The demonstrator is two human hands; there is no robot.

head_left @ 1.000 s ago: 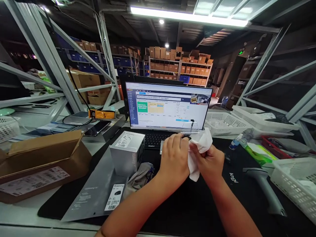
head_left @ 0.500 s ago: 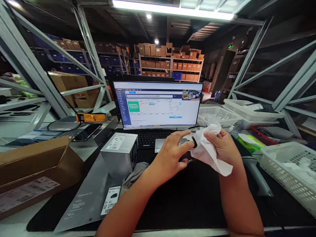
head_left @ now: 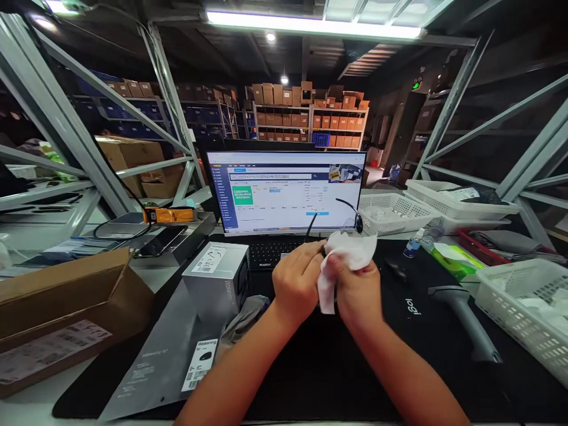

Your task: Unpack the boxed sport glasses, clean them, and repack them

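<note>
My left hand [head_left: 296, 279] and my right hand [head_left: 358, 290] meet above the black desk mat [head_left: 337, 361], just in front of the keyboard [head_left: 275, 251]. My right hand is closed around a crumpled white wipe [head_left: 344, 257]. My left hand pinches a thin black item [head_left: 341, 208] whose curved arms stick up past the wipe, against the monitor [head_left: 286, 190]. The wipe covers the part between the two hands. A grey product box [head_left: 216, 281] stands to the left of my left hand.
An open cardboard box [head_left: 57, 307] and a grey pouch [head_left: 164, 355] lie at left. A barcode scanner [head_left: 465, 316], a small bottle [head_left: 412, 244] and white baskets [head_left: 523, 307] sit at right. Metal shelving frames both sides.
My hands have come back together. The wipe, held out to the right half a second ago, is now bunched over the black item, whose arms now stick upward.
</note>
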